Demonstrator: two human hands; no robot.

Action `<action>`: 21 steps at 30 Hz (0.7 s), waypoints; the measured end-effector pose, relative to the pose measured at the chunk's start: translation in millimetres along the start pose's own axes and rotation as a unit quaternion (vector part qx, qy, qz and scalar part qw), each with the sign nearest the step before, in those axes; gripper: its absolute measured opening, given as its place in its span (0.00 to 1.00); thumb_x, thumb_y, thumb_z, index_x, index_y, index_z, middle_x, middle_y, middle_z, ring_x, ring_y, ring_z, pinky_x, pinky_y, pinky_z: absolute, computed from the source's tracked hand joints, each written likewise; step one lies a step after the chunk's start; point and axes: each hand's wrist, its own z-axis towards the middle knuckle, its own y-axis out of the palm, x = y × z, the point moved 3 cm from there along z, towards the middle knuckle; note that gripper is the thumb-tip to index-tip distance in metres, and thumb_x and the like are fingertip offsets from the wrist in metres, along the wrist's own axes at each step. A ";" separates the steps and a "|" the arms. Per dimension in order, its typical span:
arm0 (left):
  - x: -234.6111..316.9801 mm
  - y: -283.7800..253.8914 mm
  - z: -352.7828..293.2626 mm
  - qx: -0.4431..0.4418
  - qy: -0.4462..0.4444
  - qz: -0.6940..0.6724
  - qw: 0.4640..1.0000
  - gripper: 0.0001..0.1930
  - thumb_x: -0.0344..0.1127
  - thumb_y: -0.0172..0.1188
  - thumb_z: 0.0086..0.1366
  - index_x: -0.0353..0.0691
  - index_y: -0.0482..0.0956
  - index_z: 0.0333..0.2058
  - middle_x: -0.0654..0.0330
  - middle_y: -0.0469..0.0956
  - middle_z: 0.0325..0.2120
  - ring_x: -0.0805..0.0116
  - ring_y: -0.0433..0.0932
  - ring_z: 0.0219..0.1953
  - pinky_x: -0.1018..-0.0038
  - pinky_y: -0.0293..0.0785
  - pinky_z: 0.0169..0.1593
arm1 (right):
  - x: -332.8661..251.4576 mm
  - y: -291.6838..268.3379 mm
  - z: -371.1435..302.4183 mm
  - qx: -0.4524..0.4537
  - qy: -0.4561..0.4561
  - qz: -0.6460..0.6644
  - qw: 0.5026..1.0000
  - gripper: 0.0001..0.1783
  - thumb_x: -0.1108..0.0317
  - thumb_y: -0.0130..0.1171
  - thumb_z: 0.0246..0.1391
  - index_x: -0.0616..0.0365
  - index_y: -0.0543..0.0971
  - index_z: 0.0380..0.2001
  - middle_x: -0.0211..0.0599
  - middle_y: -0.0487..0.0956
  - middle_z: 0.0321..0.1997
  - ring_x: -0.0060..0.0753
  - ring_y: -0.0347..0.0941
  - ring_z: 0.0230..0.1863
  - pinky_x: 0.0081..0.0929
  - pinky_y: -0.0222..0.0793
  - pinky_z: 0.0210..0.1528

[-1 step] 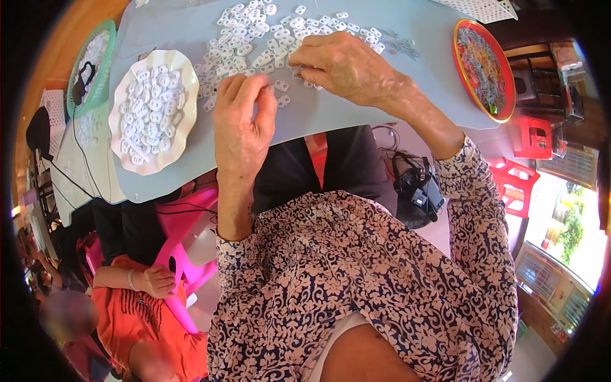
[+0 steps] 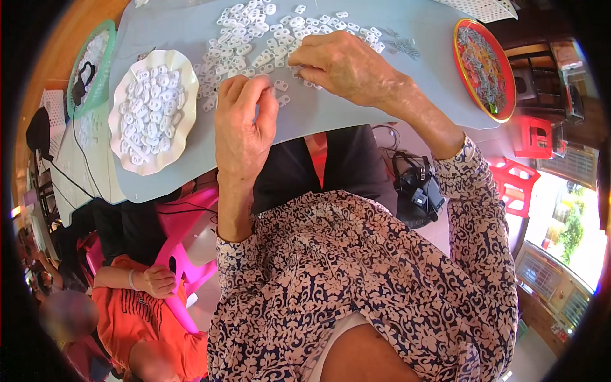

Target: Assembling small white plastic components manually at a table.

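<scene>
Small white oval plastic pieces (image 2: 242, 48), too many to count, point every way lengthwise. Your left hand (image 2: 245, 130) and right hand (image 2: 350, 70) curl, grip unclear.

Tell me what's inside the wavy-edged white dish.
The wavy-edged white dish holds a heap of small white pieces, many showing dark holes or spots. The heap covers most of the dish's bottom, so whatever lies beneath can't be seen.

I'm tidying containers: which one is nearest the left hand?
The cream wavy-rimmed dish, holding white pieces; the green basket and red tray sit farther from the left hand.
</scene>
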 end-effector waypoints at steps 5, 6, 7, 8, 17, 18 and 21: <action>0.1 -0.6 -6.7 -0.034 -0.015 0.008 0.999 0.07 0.24 0.57 0.53 0.35 0.73 0.33 0.53 0.71 0.28 0.52 0.68 0.35 0.62 0.67 0.40 | -6.6 -2.5 1.1 -0.013 0.042 -0.013 0.999 0.07 0.68 0.56 0.48 0.60 0.76 0.29 0.43 0.76 0.30 0.48 0.74 0.34 0.41 0.71 0.37; 1.1 0.6 -7.7 -0.052 -0.007 0.029 0.998 0.08 0.24 0.58 0.52 0.35 0.73 0.33 0.53 0.71 0.29 0.51 0.68 0.36 0.61 0.66 0.40 | -6.8 -1.4 2.6 -0.013 0.040 -0.013 0.999 0.07 0.68 0.56 0.48 0.60 0.76 0.29 0.43 0.76 0.30 0.48 0.74 0.34 0.41 0.71 0.37; 6.2 2.2 -8.6 -0.065 -0.014 0.025 0.997 0.10 0.24 0.58 0.51 0.36 0.74 0.34 0.52 0.69 0.29 0.51 0.67 0.37 0.59 0.66 0.41 | -8.0 -0.5 4.4 -0.005 0.038 -0.001 0.999 0.06 0.68 0.56 0.48 0.60 0.76 0.29 0.42 0.76 0.30 0.48 0.74 0.34 0.41 0.71 0.37; 8.3 4.8 -8.0 -0.064 -0.015 0.027 0.997 0.10 0.24 0.58 0.51 0.36 0.74 0.34 0.52 0.69 0.29 0.51 0.67 0.37 0.59 0.66 0.41 | -9.4 0.3 6.6 0.003 0.035 0.010 0.999 0.06 0.69 0.55 0.48 0.60 0.76 0.28 0.42 0.76 0.29 0.48 0.74 0.34 0.41 0.71 0.37; -2.6 -3.2 -10.3 0.040 -0.034 0.043 0.998 0.08 0.21 0.55 0.52 0.36 0.72 0.33 0.55 0.69 0.23 0.55 0.67 0.33 0.62 0.65 0.38 | -8.0 4.0 35.6 0.057 -0.040 0.037 0.997 0.07 0.72 0.55 0.48 0.61 0.77 0.32 0.40 0.76 0.28 0.42 0.73 0.27 0.33 0.69 0.32; -2.8 -6.1 -11.8 0.070 -0.048 0.019 0.996 0.08 0.21 0.54 0.53 0.35 0.72 0.33 0.55 0.69 0.23 0.55 0.68 0.32 0.63 0.66 0.38 | -9.3 5.5 35.0 0.055 -0.040 0.039 0.997 0.07 0.72 0.55 0.48 0.61 0.77 0.32 0.40 0.76 0.28 0.42 0.73 0.27 0.33 0.69 0.32; -3.2 -9.5 -12.8 0.088 -0.063 -0.012 0.994 0.07 0.20 0.53 0.54 0.34 0.72 0.33 0.54 0.72 0.26 0.55 0.70 0.32 0.65 0.68 0.37 | -17.1 7.4 33.5 0.015 -0.028 0.071 0.997 0.09 0.71 0.56 0.47 0.60 0.77 0.33 0.40 0.76 0.30 0.43 0.74 0.30 0.34 0.70 0.34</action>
